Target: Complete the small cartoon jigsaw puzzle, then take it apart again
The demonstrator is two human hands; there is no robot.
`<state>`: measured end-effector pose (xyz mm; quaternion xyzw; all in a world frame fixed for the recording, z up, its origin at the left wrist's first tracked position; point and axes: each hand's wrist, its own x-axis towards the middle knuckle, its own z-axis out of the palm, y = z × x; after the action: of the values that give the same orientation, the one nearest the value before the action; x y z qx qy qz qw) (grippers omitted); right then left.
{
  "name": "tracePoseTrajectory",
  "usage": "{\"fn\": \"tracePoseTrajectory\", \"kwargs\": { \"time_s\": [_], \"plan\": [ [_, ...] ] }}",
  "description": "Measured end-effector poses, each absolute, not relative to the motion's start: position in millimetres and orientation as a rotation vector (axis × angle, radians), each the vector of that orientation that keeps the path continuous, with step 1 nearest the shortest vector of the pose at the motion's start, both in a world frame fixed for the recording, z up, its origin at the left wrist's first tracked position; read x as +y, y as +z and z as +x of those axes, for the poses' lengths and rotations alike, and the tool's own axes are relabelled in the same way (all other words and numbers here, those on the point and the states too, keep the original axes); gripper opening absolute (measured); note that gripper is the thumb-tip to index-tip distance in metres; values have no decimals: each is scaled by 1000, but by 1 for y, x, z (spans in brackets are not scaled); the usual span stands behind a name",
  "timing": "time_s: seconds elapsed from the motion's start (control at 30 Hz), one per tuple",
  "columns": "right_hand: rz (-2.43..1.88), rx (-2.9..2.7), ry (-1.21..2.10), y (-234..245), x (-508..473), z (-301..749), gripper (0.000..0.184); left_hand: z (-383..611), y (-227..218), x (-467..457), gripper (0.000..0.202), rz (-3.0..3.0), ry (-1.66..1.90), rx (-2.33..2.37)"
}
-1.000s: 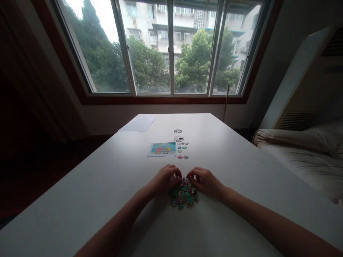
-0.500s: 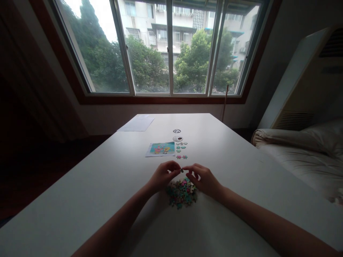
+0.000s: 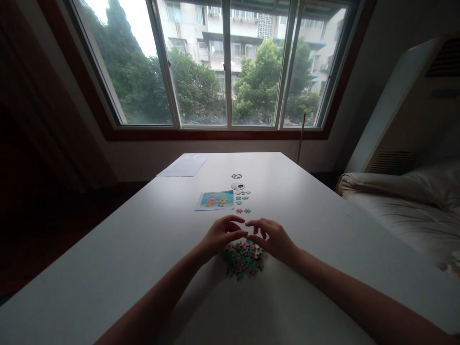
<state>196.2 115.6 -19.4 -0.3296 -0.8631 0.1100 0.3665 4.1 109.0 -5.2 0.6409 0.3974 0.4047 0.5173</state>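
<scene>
Puzzle pieces (image 3: 242,259) — knobbly heap between left hand (image 3: 220,236) and right hand (image 3: 275,240)

pile (image 3: 242,258) on table (image 3: 143,249), centre, near side | left hand (image 3: 219,237) and right hand (image 3: 273,239) side by side over pile's far edge, fingertips close | card (image 3: 214,200) behind hands | pieces (image 3: 243,201) just right of card | discs (image 3: 237,186) behind pieces | sheet (image 3: 183,166) far left | cushion (image 3: 395,201) right of table | window (image 3: 201,62) behind all
</scene>
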Motion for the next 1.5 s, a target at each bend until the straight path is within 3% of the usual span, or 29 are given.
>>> {"fn": "tracePoseTrajectory", "kwargs": {
  "time_s": [0.2, 0.6, 0.97, 1.5],
  "plan": [
    [-784, -2295, 222, -20, 116, 196, 35, 6, -8, 109, 41, 1527, 969, 921],
    [-718, -2330, 301, -19, 116, 198, 25, 5, -11, 111, 44, 1527, 911, 934],
    [-843, -1979, 198, -15, 126, 211, 23, -14, -9, 114, 16, 2214, 725, 1111],
    [-884, -1861, 188, -15, 131, 216, 23, -19, -3, 113, 20, 2347, 544, 941]
  ]
}}
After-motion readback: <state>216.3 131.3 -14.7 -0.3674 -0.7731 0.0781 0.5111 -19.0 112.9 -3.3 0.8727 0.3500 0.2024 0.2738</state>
